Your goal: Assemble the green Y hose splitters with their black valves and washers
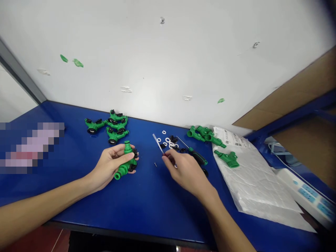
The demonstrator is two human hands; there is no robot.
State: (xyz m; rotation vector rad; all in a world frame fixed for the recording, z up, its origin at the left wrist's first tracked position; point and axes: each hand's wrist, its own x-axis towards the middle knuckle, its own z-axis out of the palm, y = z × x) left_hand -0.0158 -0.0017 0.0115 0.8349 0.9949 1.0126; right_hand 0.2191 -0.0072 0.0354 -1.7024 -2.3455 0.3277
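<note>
My left hand (112,161) is closed around a green Y-shaped hose splitter (127,161) with black valve knobs, held above the blue table. My right hand (185,169) pinches a thin, clear stick-like tool (158,144), with some red showing at the fingertips; its upper end points away and to the left. A small screw (155,164) lies on the table between the hands. Just beyond my right hand are several white ring washers (172,144) and small black parts (173,138). Beside them rests a screwdriver (198,156) with a green and black handle.
Several green splitters with black knobs (112,134) stand at the back left. Bare green splitter bodies (196,133) lie at the back right, and another green body (228,159) sits on a white padded bag (252,178). A power strip (301,192) is at the far right.
</note>
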